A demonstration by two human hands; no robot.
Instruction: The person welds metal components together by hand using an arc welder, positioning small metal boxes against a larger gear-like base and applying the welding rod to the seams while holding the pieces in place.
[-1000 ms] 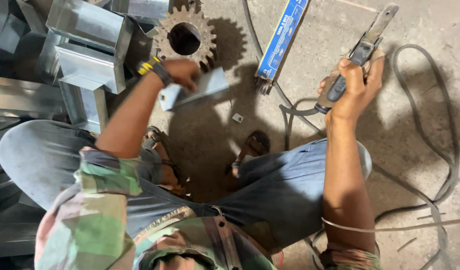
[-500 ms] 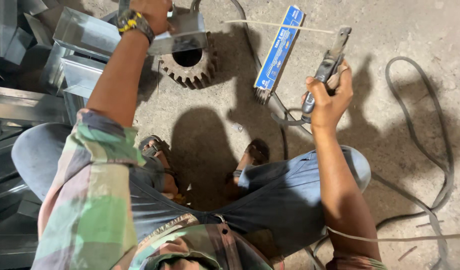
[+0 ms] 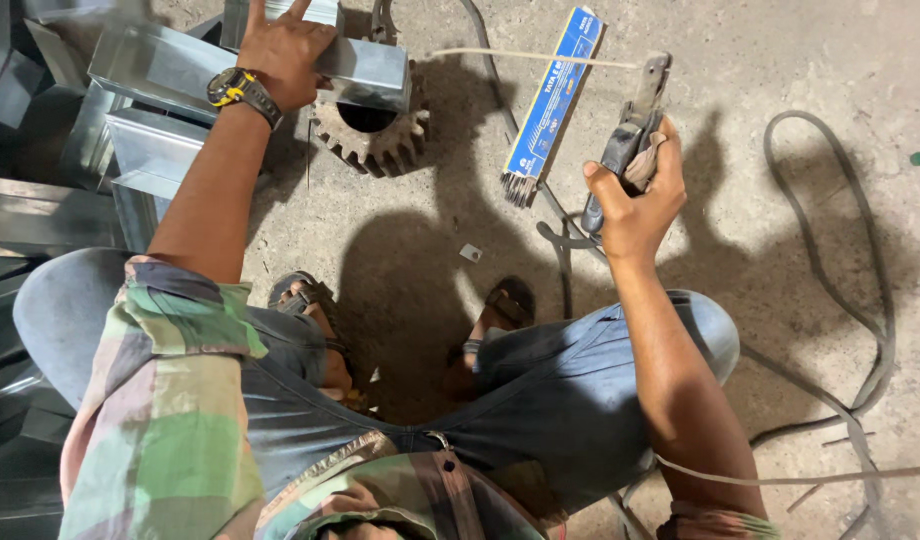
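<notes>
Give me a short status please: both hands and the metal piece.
Left hand pressing the metal channel piece onto the rusty gear. Right hand gripping electrode holder, welding rod clamped. Blue rod box lies between.

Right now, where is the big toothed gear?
The gear lies on the concrete floor at upper centre-left, under the metal piece in the left hand.
</notes>
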